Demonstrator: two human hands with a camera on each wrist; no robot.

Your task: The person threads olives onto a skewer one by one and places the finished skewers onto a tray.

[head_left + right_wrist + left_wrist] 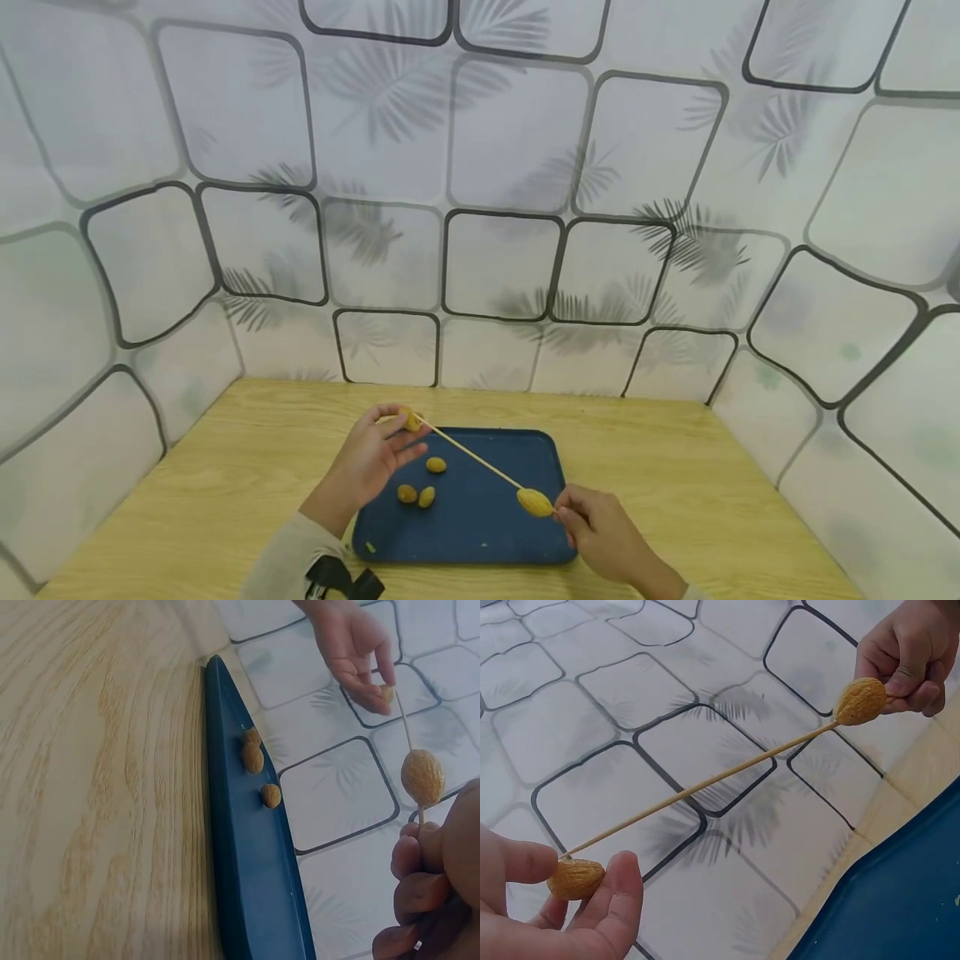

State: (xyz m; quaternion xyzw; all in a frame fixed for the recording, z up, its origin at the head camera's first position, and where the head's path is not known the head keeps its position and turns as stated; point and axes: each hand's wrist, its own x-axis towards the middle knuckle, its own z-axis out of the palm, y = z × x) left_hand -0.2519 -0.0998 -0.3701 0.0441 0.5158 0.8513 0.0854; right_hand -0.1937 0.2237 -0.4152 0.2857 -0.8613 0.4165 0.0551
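Observation:
My left hand (pixel 367 458) pinches a small wrinkled, oval, yellow-brown fruit (pixel 576 880) between thumb and fingers. At the other side, my right hand (pixel 600 533) grips one end of a thin wooden skewer (pixel 476 457). Close by the right fingers, a second fruit (pixel 422 778) of the same kind is threaded on the skewer. The skewer's far tip meets the edge of the fruit in my left hand; in the left wrist view I cannot tell whether it has pierced it. Both hands are raised above a dark blue tray (pixel 487 533).
Three loose fruits lie in the tray's left part, one (pixel 436 464) behind the other two (pixel 417 496). A small greenish scrap (pixel 370 547) lies near its front left corner. The tray stands on a wood-grain table (pixel 660 467), with a patterned wall covering (pixel 495 258) on the sides shown.

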